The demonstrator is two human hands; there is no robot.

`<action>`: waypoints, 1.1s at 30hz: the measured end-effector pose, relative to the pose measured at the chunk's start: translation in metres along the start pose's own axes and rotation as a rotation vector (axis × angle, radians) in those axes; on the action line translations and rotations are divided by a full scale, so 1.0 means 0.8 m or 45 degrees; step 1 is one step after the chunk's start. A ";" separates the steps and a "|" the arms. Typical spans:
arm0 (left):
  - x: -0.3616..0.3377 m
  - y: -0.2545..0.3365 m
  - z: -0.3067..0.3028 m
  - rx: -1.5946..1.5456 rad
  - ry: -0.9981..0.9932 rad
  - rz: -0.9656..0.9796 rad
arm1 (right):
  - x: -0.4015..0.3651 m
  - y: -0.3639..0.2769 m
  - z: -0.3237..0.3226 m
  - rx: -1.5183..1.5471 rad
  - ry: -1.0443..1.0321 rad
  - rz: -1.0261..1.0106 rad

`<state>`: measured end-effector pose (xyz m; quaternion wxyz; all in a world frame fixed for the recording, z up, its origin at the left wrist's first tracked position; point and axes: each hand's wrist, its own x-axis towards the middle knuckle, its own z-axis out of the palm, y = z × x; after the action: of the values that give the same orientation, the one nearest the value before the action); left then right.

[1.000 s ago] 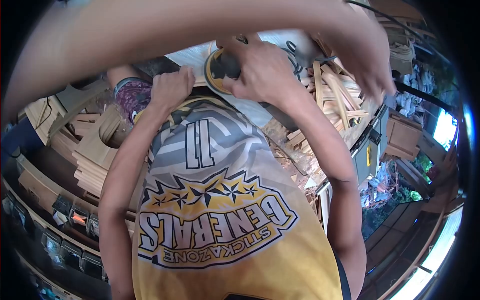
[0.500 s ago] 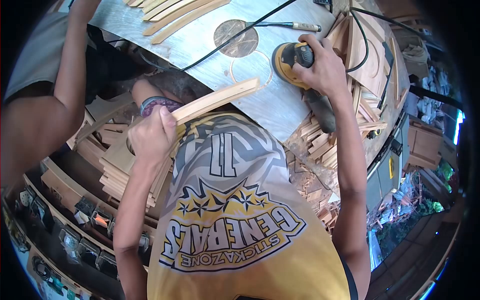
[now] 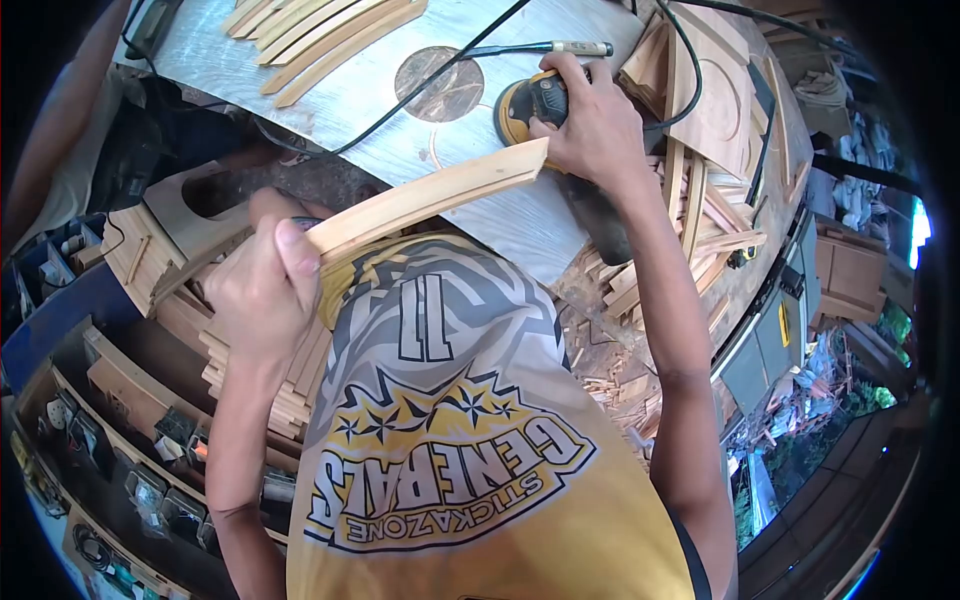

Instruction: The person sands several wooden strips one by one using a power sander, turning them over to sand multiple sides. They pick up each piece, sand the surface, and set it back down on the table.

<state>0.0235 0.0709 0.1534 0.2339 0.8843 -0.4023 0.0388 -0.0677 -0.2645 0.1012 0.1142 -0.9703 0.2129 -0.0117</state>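
Note:
My left hand [image 3: 265,290] is closed around one end of a curved wooden strip [image 3: 430,200], thumb on top. The strip slants up to the right over my lap and the pale board [image 3: 380,160], its far end close to my right hand [image 3: 605,130]. That hand is wrapped over the top of a yellow and black sander [image 3: 520,110], whose dark dust canister [image 3: 600,220] points toward me. The sander sits at the right side of the board. Just beyond it lies a chisel [image 3: 580,48] with a pale handle.
Several curved strips [image 3: 340,45] lie at the board's far left, near a round opening [image 3: 438,85]. A black cord [image 3: 420,90] crosses the board. Wood pieces [image 3: 715,215] and a panel [image 3: 710,110] are piled at right. Another person's arm [image 3: 75,110] is at far left.
The strip in my left hand has risen and moved right, toward my right hand. The other person has shifted away to the left. My view has turned slightly; my right hand stays on the sander.

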 end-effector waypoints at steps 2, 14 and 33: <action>-0.002 -0.002 0.015 0.036 -0.061 -0.040 | -0.002 -0.005 -0.004 -0.015 -0.016 0.011; 0.035 0.036 0.095 -1.834 0.156 -0.243 | -0.006 -0.009 -0.014 0.058 0.004 0.134; 0.059 0.020 0.140 -2.112 -0.042 -0.473 | -0.010 0.005 -0.001 0.121 0.139 0.157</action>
<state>0.0305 -0.0205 0.0723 0.8031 0.4787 -0.1523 -0.3204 -0.0770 -0.2650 0.1015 0.1490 -0.9468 0.2773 -0.0674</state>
